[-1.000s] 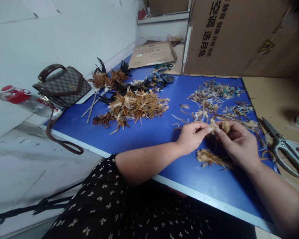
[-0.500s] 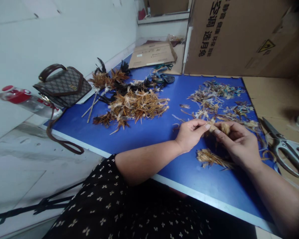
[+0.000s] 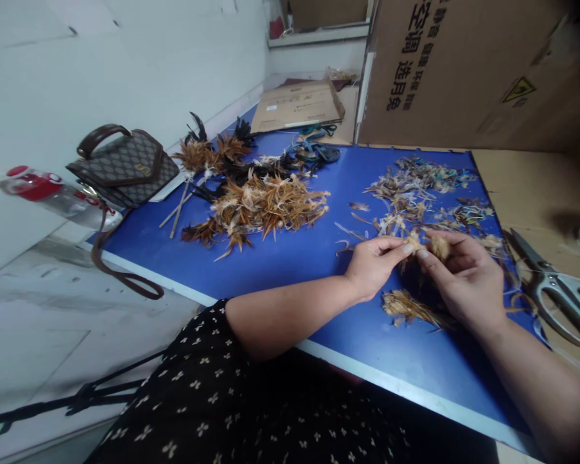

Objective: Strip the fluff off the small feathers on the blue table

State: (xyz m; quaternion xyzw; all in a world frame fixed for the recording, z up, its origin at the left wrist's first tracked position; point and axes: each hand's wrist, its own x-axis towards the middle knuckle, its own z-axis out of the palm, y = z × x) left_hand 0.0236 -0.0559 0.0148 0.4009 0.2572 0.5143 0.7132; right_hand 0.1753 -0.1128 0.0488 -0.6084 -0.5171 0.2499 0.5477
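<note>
My left hand (image 3: 374, 264) and my right hand (image 3: 459, 277) meet over the blue board (image 3: 290, 258), both pinching a small tuft of tan feathers (image 3: 425, 243) between thumb and fingers. Just below them a small bundle of brown feathers (image 3: 408, 308) lies on the board. A large heap of brown and black feathers (image 3: 258, 203) sits to the left. Scattered feather scraps (image 3: 420, 190) lie beyond my hands.
Large metal scissors (image 3: 558, 290) lie to the right on a cardboard sheet. A patterned handbag (image 3: 123, 166) and a plastic bottle (image 3: 53, 193) sit at the left. A big cardboard box (image 3: 464, 71) stands behind, with a flat carton (image 3: 297, 104) beside it.
Both hands stay pinched on the tuft and have shifted only slightly, the fingers reworking their hold on the feathers.
</note>
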